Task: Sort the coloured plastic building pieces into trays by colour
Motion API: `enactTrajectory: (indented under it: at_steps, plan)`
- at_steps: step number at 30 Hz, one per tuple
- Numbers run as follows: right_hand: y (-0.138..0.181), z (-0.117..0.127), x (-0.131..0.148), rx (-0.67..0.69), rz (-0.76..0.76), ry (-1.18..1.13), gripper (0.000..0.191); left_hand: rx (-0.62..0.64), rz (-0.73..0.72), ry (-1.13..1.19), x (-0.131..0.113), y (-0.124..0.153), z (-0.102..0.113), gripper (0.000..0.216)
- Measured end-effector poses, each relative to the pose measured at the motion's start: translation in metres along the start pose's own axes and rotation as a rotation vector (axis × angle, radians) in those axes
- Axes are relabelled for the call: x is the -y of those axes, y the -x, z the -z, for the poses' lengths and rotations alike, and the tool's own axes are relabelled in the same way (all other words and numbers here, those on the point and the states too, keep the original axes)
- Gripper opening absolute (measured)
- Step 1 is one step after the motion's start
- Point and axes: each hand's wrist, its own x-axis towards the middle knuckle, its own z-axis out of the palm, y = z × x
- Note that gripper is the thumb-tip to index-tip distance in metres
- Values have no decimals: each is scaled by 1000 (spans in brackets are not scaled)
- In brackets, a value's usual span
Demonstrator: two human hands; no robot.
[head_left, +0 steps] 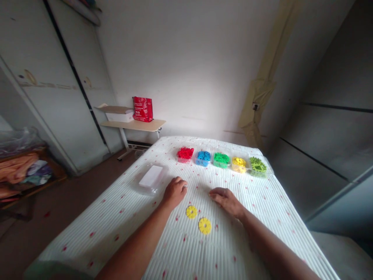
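My left hand (175,191) rests on the quilted cover with its fingers curled in, and nothing shows in it. To its right, my right hand (227,199) lies with the thumb against bent fingers, also with nothing visible in it. Two yellow snowflake discs lie flat between my forearms: a smaller-looking yellow disc (191,212) and, closer to me, another yellow disc (204,226). Neither hand touches them. Beyond my hands stand clear boxes of pieces: red pieces (185,153), blue pieces (203,157), green pieces (221,159), yellow pieces (239,163) and light green pieces (257,165).
A clear plastic container with a white rectangle (151,176) sits left of my left hand. The white quilted cover (122,229) spreads over the whole surface. Behind it, a small side table (140,125) holds a white box (119,115) and a red bag (142,109).
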Motion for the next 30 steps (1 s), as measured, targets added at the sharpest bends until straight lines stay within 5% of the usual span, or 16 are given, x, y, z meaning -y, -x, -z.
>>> enactTrajectory:
  at_steps: [3, 7, 15, 19, 24, 27, 30]
  plan:
    - [26, -11, 9, 36, 58, -25, 27, 5, 3, 0, 0, 0, 0, 19]
    - [48, -32, 23, 96, 236, 322, 20, 8, 1, -10, -1, 0, -1, 19]
    - [44, -35, 42, 169, 276, 629, 27, 5, -10, -32, 0, -1, -2, 18]
    - [33, -1, 30, 64, 191, 659, 24, 9, -9, -23, 1, 0, -3, 18]
    - [3, 79, 13, -344, -110, 741, 25, 14, 6, -21, 1, -1, -4, 18]
    - [-15, 114, 13, -395, -117, 733, 33, 14, 13, -20, 2, -1, -4, 19]
    - [-26, 122, 19, -395, -75, 715, 33, 12, 13, -18, 2, -2, -4, 19]
